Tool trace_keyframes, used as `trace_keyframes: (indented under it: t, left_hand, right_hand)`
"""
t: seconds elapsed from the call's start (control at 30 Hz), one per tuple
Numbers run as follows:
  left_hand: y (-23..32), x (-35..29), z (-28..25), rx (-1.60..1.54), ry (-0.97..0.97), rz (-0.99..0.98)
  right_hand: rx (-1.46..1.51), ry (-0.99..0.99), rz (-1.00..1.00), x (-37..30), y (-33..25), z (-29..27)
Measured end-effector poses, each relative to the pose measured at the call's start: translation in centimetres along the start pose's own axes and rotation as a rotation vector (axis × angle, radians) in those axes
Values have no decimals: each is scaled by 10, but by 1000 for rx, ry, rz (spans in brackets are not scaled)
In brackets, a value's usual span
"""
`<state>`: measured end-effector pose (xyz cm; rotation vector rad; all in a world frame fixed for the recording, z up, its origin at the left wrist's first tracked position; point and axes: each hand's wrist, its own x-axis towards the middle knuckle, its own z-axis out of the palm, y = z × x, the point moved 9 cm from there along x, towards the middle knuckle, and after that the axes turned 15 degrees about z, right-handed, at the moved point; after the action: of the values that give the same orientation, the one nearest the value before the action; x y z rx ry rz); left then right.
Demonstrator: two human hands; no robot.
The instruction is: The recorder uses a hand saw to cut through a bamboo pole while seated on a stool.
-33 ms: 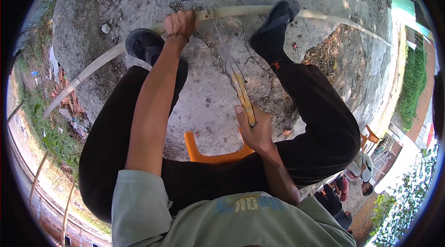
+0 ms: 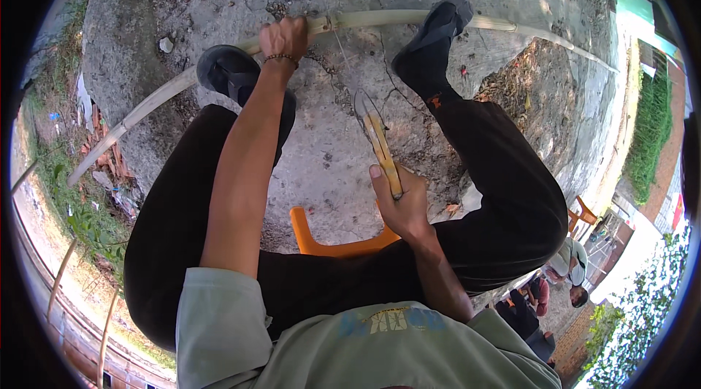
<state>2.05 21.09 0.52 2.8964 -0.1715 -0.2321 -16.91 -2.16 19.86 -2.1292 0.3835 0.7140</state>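
pole [image 2: 369,19] in left hand [image 2: 285,37], yellow-handled tool [image 2: 381,147] in right hand [image 2: 404,203]

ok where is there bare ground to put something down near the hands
Bare, cracked concrete lies between the left forearm and the yellow-handled tool, in front of the orange seat; another stretch, with scattered grit, lies beyond the pole. It is crowded along the pole, where the left hand grips and the dark shoes overlap it.

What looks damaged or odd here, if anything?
The concrete ground is cracked, with a broken patch of brown litter beside the right leg. The pale pole in the left hand looks bowed, though the fisheye lens may cause that.
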Motion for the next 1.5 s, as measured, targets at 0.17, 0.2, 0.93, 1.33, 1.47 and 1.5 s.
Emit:
trace_keyframes:
  t: [0.17,0.2,0.93,1.33,1.47,1.5]
  left_hand:
    - [1,0,10,22,180,48]
    - [-4,3,18,22,132,32]
    - [12,-24,-6,104,245,-39]
    - [6,34,80,-566,-859,193]
    - [14,30,85,-708,-828,91]
    - [14,39,75,-537,-694,165]
  right_hand:
    - [40,-22,122,15,16,6]
    - [33,-18,124,21,18,8]
    - [108,-5,78,20,16,17]
    - [469,38,-6,25,9,-24]
    - [420,11,-47,26,2,-24]
    - [424,7,-42,25,1,-23]
